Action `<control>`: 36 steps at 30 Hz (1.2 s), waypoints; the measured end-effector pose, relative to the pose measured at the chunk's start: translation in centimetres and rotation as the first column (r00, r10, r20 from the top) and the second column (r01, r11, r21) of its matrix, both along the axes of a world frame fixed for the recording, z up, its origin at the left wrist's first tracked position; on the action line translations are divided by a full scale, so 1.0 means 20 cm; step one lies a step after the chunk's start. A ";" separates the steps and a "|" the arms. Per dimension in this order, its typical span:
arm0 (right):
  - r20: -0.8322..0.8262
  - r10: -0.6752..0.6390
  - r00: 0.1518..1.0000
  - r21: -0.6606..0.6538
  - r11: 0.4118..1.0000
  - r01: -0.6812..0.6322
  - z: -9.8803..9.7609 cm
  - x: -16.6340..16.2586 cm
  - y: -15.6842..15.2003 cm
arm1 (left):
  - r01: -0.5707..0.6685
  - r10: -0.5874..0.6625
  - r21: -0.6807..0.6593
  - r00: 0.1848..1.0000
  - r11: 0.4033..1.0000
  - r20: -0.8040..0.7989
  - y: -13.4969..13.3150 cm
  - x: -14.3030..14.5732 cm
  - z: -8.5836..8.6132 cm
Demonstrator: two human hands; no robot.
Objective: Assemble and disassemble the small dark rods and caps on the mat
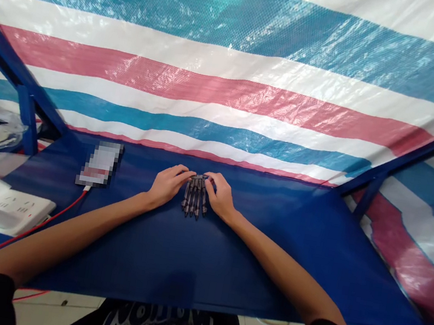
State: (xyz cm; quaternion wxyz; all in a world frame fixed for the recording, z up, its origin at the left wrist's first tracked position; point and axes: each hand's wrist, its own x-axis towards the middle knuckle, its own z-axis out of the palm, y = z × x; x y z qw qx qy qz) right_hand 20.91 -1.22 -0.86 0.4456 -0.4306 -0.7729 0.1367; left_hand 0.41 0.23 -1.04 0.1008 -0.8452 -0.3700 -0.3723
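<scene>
Rods lie bunched on the blue table, between the 2 hands, long axes running towards the person. The left hand and right hand sit about equally near, fingertips at the far ends, loose ends pointing bodyward. Whether either grip is closed or merely touching, I cannot tell.

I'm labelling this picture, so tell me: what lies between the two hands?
In the head view, a cluster of slim dark rods lies between the left hand and right hand, both touching its far end.
</scene>
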 end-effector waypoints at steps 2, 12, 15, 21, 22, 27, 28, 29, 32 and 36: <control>0.027 0.002 1.000 -0.005 1.000 -0.002 0.00 0.00 0.00 | 0.013 -0.011 0.029 0.999 1.000 -0.041 0.00 0.00 -0.01; 0.132 0.042 0.990 0.011 0.999 -0.044 -0.02 0.00 0.01 | 0.071 -0.070 0.009 0.994 0.997 -0.081 0.00 0.01 -0.01; 0.112 0.019 0.994 0.013 1.000 -0.020 -0.02 0.01 0.01 | 0.067 -0.069 -0.024 0.993 0.997 -0.094 0.01 0.01 -0.01; 0.067 0.033 0.997 -0.006 0.999 -0.033 -0.01 0.01 0.01 | 0.034 -0.031 0.013 0.983 0.999 -0.178 0.01 0.01 0.02; 0.057 0.037 0.998 -0.016 0.999 -0.036 0.00 0.01 0.01 | 0.030 -0.023 0.032 0.981 0.999 -0.191 0.01 0.02 0.03; 0.059 0.062 0.996 -0.079 0.995 -0.057 0.04 0.03 0.06 | 0.025 -0.009 0.069 0.973 0.997 -0.231 0.06 0.06 0.08; 0.064 0.059 0.996 -0.084 0.995 -0.054 0.05 0.03 0.08 | 0.028 -0.011 0.071 0.971 0.997 -0.238 0.08 0.07 0.08; 0.065 0.060 0.996 -0.089 0.995 -0.055 0.05 0.03 0.09 | 0.039 -0.021 0.071 0.969 0.997 -0.248 0.09 0.08 0.08; 0.036 0.027 0.999 -0.068 0.997 -0.025 0.03 0.02 0.11 | 0.036 -0.024 0.049 0.972 0.998 -0.236 0.12 0.10 0.06; 0.047 0.006 0.999 -0.070 0.998 -0.003 -0.01 0.01 0.10 | 0.047 -0.053 -0.035 0.978 0.998 -0.200 0.12 0.08 0.01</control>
